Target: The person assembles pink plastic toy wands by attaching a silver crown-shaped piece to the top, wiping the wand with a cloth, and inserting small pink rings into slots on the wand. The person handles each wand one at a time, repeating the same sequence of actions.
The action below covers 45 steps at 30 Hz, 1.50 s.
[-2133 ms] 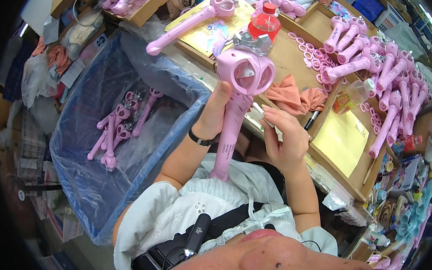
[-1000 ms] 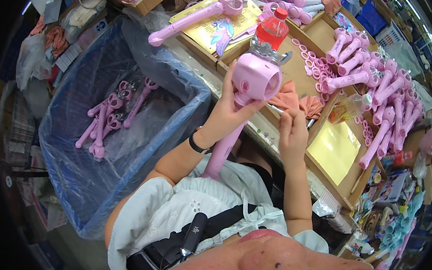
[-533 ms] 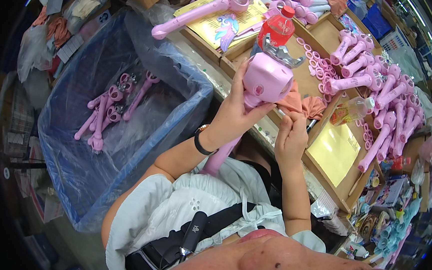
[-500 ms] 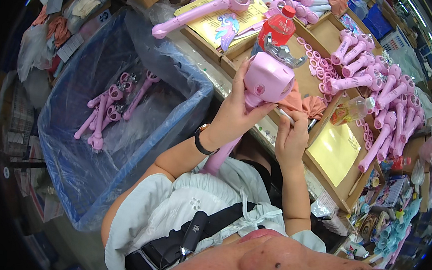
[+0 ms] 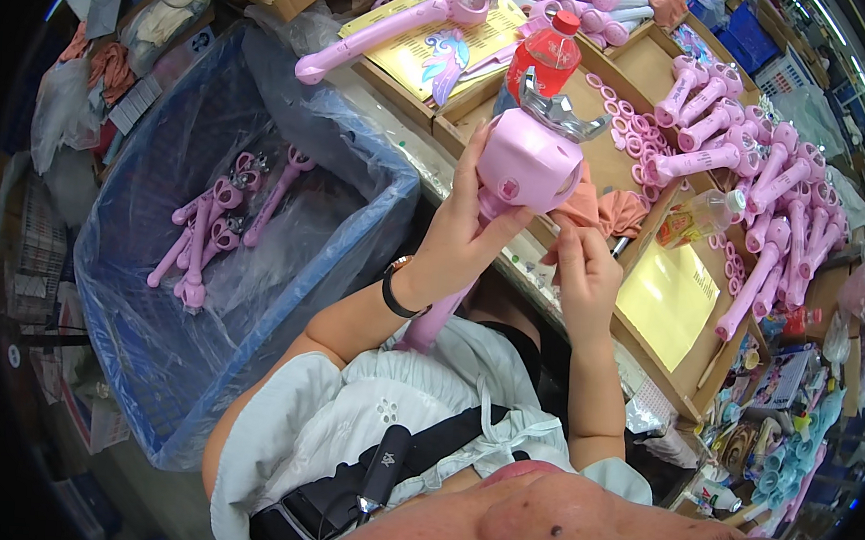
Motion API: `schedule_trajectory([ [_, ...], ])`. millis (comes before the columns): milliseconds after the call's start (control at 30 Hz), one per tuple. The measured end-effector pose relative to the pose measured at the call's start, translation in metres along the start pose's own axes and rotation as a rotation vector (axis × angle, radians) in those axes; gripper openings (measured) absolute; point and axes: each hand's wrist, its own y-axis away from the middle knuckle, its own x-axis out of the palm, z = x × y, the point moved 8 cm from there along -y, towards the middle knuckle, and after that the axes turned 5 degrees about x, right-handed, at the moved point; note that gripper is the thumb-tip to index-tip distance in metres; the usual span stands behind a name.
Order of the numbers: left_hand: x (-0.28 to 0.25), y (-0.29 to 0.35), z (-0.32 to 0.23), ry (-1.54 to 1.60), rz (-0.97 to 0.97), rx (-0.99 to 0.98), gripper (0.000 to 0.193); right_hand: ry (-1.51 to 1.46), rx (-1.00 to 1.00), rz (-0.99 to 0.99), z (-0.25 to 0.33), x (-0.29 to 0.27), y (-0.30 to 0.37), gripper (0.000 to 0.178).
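Observation:
My left hand (image 5: pixel 455 233) is wrapped round the neck of a pink toy wand (image 5: pixel 528 161). Its bulky head tilts up and bears a silver crown-like top, while the handle slants down to my lap. Just right of the wand's head, my right hand (image 5: pixel 589 273) has its fingers bent and pressed together. Whatever they pinch is hidden. Beyond this hand lies a bunched orange cloth (image 5: pixel 612 214). A red-capped bottle with a red label (image 5: pixel 548 55) stands behind the wand's head.
A crate lined with blue plastic (image 5: pixel 357 197) stands at left with several pink wands (image 5: pixel 199 244) inside. Many more wands (image 5: pixel 780 184) pile up at right. Pink rings (image 5: pixel 647 140), a yellow sheet (image 5: pixel 666 306) and a yellowish bottle (image 5: pixel 702 219) are on the cardboard-edged bench.
My right hand has drawn slightly down from the wand, and the thin white stick it pinched no longer shows clearly. My left hand keeps its hold on the wand.

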Motion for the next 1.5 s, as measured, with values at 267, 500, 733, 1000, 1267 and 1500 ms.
schedule_trajectory([
  [267,-0.001,0.002,-0.007,0.010,0.013,-0.008,0.072,0.151,-0.180,-0.054,0.020,-0.003,0.001,0.022],
  [500,0.000,-0.003,-0.008,0.016,0.020,0.023,0.071,-0.048,-0.106,-0.018,0.014,0.001,0.008,0.018],
  [733,0.000,-0.002,-0.002,0.095,0.026,-0.037,0.069,0.111,-0.110,-0.071,0.014,-0.008,0.004,0.017],
  [1000,-0.005,0.001,0.029,0.453,0.020,-0.193,0.062,0.174,-0.323,-0.180,0.037,0.001,0.014,0.013],
  [1267,-0.012,0.007,0.047,0.658,0.050,-0.334,0.056,0.440,-0.785,-0.315,0.072,0.009,0.034,0.016],
  [1500,-0.006,0.007,0.036,0.658,0.049,-0.304,0.056,0.430,-0.786,-0.313,0.072,0.009,0.035,0.017],
])
